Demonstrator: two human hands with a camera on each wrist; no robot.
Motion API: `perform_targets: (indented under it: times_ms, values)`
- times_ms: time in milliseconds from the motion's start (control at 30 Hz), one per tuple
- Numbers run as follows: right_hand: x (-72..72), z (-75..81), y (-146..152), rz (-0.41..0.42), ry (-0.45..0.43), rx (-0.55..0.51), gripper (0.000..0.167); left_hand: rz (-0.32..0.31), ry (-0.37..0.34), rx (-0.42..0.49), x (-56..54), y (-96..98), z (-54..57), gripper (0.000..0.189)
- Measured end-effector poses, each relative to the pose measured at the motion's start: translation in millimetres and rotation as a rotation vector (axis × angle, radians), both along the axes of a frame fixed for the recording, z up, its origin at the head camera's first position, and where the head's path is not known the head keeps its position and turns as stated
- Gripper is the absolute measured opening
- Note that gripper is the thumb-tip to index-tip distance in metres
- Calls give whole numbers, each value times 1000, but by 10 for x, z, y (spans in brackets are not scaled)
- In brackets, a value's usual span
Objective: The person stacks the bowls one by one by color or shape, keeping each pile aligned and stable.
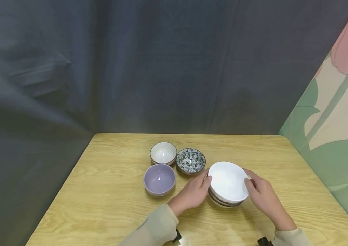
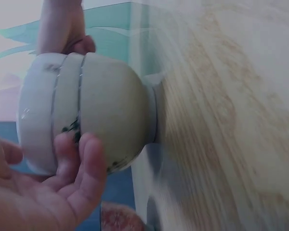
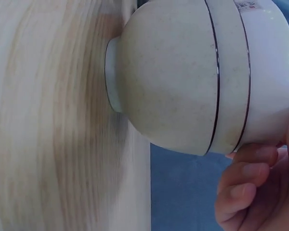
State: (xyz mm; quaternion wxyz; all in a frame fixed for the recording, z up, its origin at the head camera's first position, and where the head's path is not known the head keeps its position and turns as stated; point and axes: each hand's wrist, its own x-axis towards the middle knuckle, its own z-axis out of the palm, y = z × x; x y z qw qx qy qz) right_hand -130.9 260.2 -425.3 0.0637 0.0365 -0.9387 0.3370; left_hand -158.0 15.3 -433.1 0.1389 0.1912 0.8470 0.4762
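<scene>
- Your stack of bowls (image 2: pixel 82 106) is to the right of the purple bowl (image 1: pixel 159 179), upright and slightly tilted; you have it between both palms, and I can't tell whether its foot touches the wood.
- Its top bowl (image 1: pixel 227 181) is plain white inside, while the middle bowl (image 3: pixel 233 72) and bottom bowl (image 3: pixel 168 77) beneath are cream outside, with dark rims.
- Your left hand (image 1: pixel 193 191) sits between the purple bowl and the stack: thumb at the white rim, fingers curled against the side, two fingertips pressing near the dark lines.
- Your right hand (image 1: pixel 261 191) is on the stack's far side from the purple bowl, gripping with the thumb over the rim and fingers bent under the white bowl's wall.
- Just behind the purple bowl you have a dark-rimmed white bowl (image 1: pixel 163 153); whether those two touch, I can't tell.
- Behind and to the right of the purple bowl is a floral bowl (image 1: pixel 190 160), its inside covered in dark leaves and blossoms.
- Under the purple bowl spreads your wood-grain table (image 1: pixel 100 205); well behind it hangs a dark cloth (image 1: pixel 174 68), and far to its right rises a tulip-patterned covering (image 1: pixel 340 112).
- Your pale sleeves (image 1: pixel 152 225) reach in from nearer you than the purple bowl.
</scene>
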Motion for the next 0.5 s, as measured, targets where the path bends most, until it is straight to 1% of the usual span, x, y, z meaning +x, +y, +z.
perform_targets:
  times_ms: [100,167,267,333,367,433,500]
  values:
    - [-2,12,-25,-13,5,57,49,-27,-66,58,26,-120,45,60]
    - [10,20,-46,-33,29,91,53,-54,-64,74,60,-230,105,58]
    - [36,43,-100,-80,101,126,54,-75,2,57,124,-450,224,49]
    - [61,62,-147,-115,179,154,51,-73,62,43,152,-623,299,37]
    - [77,75,-172,-132,220,167,49,-63,94,37,154,-710,332,30]
    - [110,111,-230,-163,302,190,42,-20,163,35,130,-885,392,20]
    - [140,137,-305,-166,402,196,34,59,224,26,57,-1053,436,17]
